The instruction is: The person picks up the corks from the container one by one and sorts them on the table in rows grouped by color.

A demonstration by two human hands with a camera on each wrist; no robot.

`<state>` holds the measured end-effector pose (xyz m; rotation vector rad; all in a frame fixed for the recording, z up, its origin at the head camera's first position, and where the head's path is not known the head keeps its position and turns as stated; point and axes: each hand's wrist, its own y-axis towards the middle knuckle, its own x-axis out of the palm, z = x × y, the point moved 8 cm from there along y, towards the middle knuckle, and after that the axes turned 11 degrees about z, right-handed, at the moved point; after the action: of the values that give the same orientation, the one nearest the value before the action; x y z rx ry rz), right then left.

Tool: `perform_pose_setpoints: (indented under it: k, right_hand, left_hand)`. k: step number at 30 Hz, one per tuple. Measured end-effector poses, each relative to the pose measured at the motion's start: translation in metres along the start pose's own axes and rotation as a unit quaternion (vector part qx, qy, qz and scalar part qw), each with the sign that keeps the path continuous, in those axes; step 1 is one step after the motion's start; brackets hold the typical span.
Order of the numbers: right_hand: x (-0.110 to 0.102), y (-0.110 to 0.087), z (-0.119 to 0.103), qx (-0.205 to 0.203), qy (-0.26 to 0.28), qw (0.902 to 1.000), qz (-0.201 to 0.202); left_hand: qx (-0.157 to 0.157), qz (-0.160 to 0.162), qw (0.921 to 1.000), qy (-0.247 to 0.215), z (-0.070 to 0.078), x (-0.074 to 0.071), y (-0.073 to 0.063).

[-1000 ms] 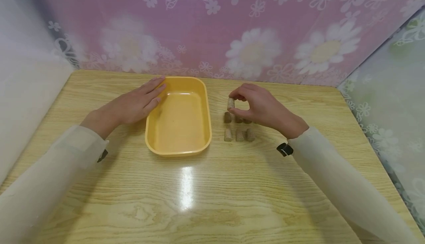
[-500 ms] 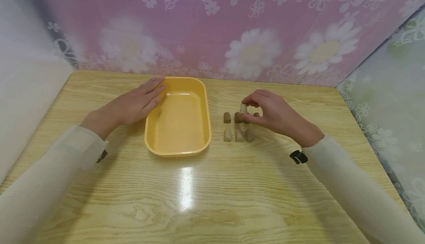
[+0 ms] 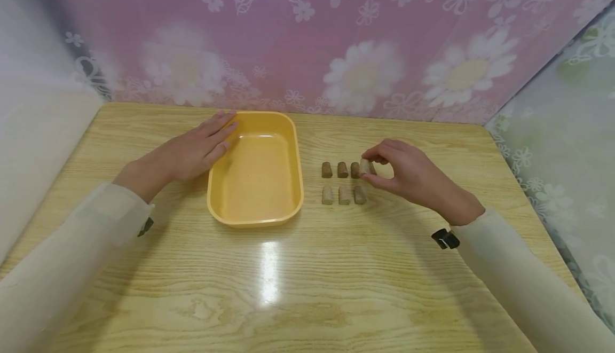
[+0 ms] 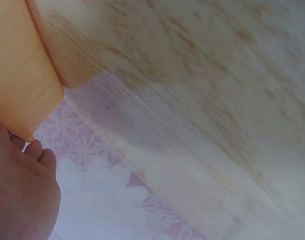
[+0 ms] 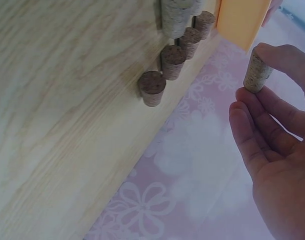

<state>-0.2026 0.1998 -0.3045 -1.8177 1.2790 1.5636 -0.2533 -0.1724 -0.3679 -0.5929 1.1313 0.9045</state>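
Note:
In the head view my left hand (image 3: 192, 153) lies with extended fingers over the left rim of a yellow plastic tub (image 3: 255, 224). The left wrist view has that hand's fingertips against the tub's wall (image 4: 22, 65). My right hand (image 3: 415, 177) pinches a pale cork (image 3: 364, 167) between thumb and fingertips, at the right end of a row of darker corks. In the right wrist view the held cork (image 5: 257, 72) is clear of the standing corks. It partly hides the rightmost dark cork (image 3: 372, 169) in the head view.
Dark-topped corks (image 3: 326, 170) form the far row right of the tub. A nearer row holds two paler corks (image 3: 344, 195) and one darker cork (image 3: 360, 195). The wood-grain table (image 3: 307, 289) meets a pink flowered backdrop (image 3: 288, 48) behind.
My right hand has carried the pinched cork rightward and a little toward me along the far row, uncovering dark corks. My left hand stays on the tub.

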Motion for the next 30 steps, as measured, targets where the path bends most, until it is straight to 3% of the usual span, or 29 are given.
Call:
perform_pose_setpoints:
  k: [15, 30]
  right_hand:
    - [-0.001, -0.020, 0.011, 0.001, 0.001, 0.9999, 0.012]
    - [0.006, -0.041, 0.030, 0.034, -0.002, 0.9992, -0.020]
  left_hand:
    - [-0.001, 0.001, 1.0000, 0.009, -0.001, 0.001, 0.001]
    - [0.003, -0.003, 1.0000, 0.007, 0.000, 0.001, 0.001]
